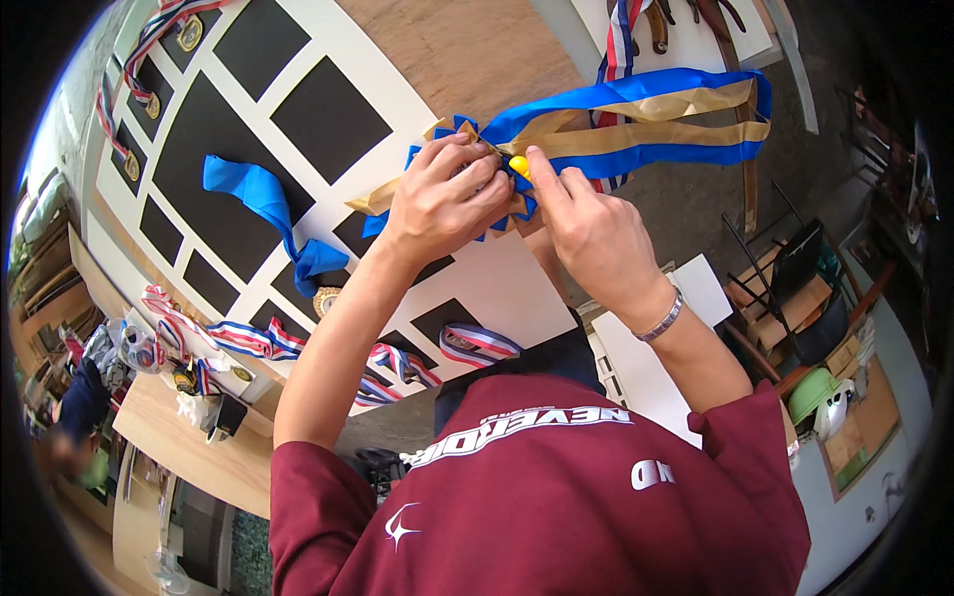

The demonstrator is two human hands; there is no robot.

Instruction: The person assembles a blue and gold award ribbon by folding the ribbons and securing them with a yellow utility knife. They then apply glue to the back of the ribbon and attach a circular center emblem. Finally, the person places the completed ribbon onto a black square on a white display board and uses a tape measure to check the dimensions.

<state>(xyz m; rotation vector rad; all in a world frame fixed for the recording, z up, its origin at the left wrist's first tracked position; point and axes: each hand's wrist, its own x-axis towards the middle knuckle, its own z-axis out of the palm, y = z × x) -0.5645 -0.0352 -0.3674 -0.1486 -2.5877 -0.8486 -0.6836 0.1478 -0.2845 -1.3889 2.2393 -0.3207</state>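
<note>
Medals, upper left: three gold-coloured discs (152, 105) on red, white and blue ribbons lie along the outer edge of the board.
Board: a white board (497, 288) with dark inset panels, spread beneath the left forearm; pale wood of the bench (487, 60) shows past its far edge.
Loose ribbon: a twisted strip of plain blue ribbon (263, 199), with a gold-rimmed medal (325, 301) at its near end.
Near edge: striped ribbons (479, 343) lie in folded loops.
Left hand: this hand (447, 194) has its grip clamped on the rosette, bent fingers covering most of it.
Rosette: a blue and gold pleated rosette (522, 207), under the left hand and left of the right hand.
Yellow piece: a small, smooth yellow piece (520, 166) between the hands, against the right index fingertip.
Right hand: index extended and other fingers curled on this hand (596, 223); thumb hidden, so whether its grip is closed I cannot tell.
Tails: long blue and gold ribbon tails (646, 104) stretch rightward from the rosette.
</note>
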